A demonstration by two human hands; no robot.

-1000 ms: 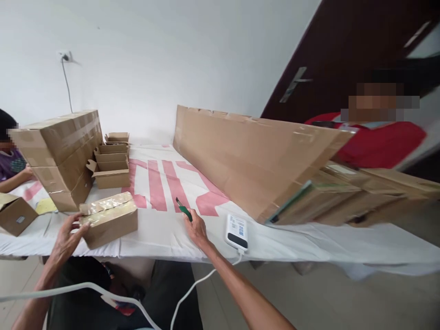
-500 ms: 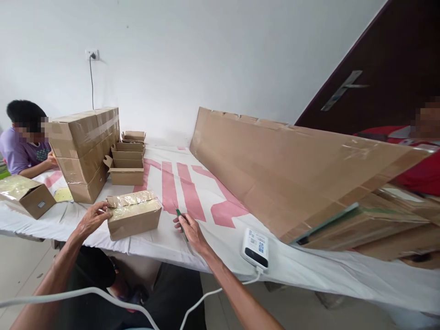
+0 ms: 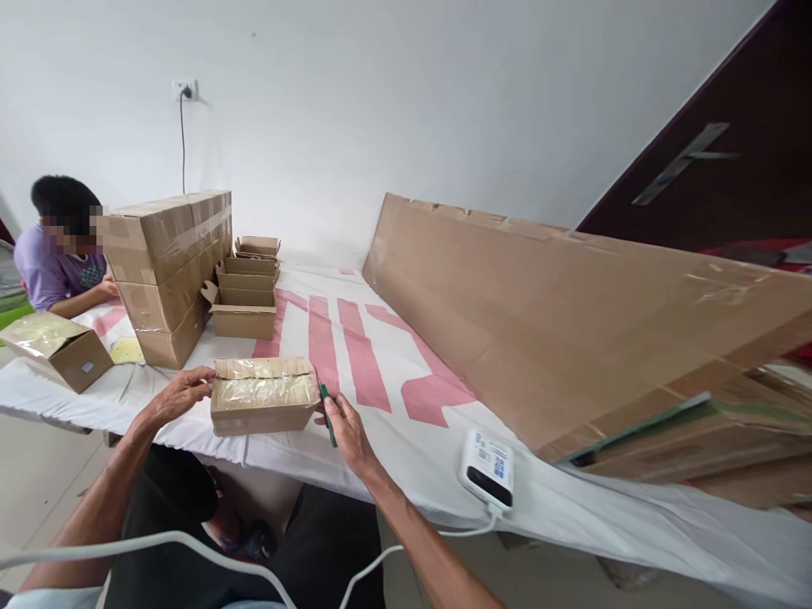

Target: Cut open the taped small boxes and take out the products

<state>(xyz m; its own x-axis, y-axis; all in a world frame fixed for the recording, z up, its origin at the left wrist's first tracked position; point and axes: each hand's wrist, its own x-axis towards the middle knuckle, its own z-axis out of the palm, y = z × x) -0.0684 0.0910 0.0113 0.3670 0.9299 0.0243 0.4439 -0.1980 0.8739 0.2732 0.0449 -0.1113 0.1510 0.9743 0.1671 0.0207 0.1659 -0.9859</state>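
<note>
A small taped cardboard box [image 3: 265,404] lies on the white and pink cloth [image 3: 381,381] near the table's front edge. My left hand [image 3: 178,397] grips its left end, fingers curled onto it. My right hand [image 3: 343,430] is closed on a green utility knife [image 3: 328,419], its tip right beside the box's right end.
A stack of large taped cartons [image 3: 168,271] and several open small boxes [image 3: 244,292] stand at the back left. Another box [image 3: 57,348] and a seated person [image 3: 60,249] are far left. A long flat carton [image 3: 571,313] leans across the right. A white power bank [image 3: 488,465] with cable lies nearby.
The knife hand has come in from the right up to the box's right end. My left hand has turned the box square to me. The view has shifted left.
</note>
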